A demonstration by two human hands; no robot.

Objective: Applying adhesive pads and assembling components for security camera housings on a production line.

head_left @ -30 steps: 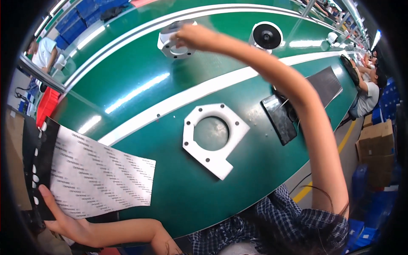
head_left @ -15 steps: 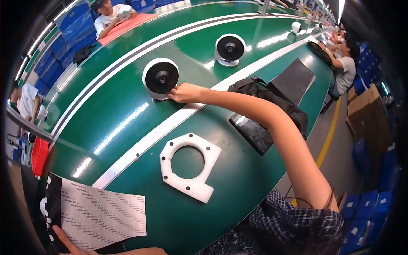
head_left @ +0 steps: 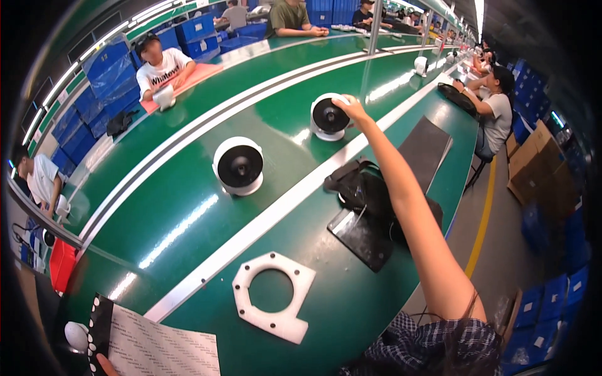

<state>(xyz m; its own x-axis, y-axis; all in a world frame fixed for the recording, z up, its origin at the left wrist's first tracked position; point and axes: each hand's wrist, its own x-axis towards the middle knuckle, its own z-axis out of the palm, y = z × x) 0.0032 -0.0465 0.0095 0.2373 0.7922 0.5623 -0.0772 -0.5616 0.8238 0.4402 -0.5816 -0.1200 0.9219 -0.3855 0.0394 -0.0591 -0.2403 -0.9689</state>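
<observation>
At the far end of my reach, my right hand has its fingers on the upper right rim of a white round device with a black face, which stands on a small base on the green surface. A second device of the same kind stands to its left, untouched. In the lower left corner my left hand, mostly out of the picture with only a thumb or finger showing, holds a printed backing sheet with a black strip of white dots. A white foam plate with a round hole and black dots lies between.
A black bag, a dark glossy tablet-like slab and a dark sheet lie beneath and beside my right arm. A white rail crosses the table. Co-workers sit across and further along. A red bin is at left.
My right hand has left the nearer device and moved right and away to the farther one. The whole view has shifted, showing more of the far side. My left hand stays with the sheet.
</observation>
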